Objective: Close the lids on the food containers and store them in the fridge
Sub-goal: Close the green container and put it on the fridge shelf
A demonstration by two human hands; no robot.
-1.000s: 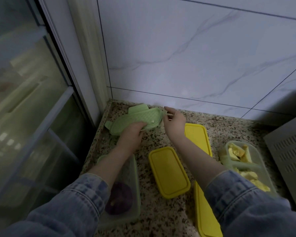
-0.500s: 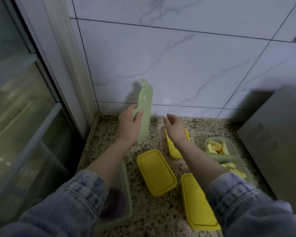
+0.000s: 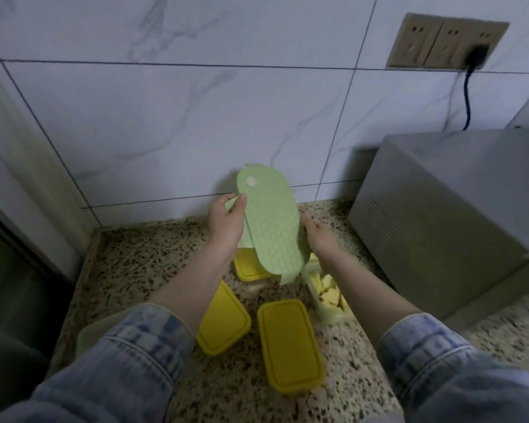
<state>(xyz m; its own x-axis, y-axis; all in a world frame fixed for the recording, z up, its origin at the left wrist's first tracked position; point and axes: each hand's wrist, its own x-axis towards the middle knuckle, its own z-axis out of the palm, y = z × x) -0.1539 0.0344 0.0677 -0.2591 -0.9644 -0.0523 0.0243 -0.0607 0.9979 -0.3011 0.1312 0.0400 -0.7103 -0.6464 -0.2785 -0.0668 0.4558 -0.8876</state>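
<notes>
The left hand (image 3: pixel 225 227) pinches the green lid (image 3: pixel 271 230) upright above the counter while the right hand (image 3: pixel 319 239) steadies its far edge (grip partly hidden), so it should be levelled squarely over the open container of yellow chunks (image 3: pixel 327 293) before pressing.

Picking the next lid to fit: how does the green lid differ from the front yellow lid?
The green lid is held up, tilted on edge, by both hands; the yellow lid lies flat on the counter. Green is textured with rounded ends; yellow is smooth, rectangular, with a raised rim. Both are oblong.
</notes>
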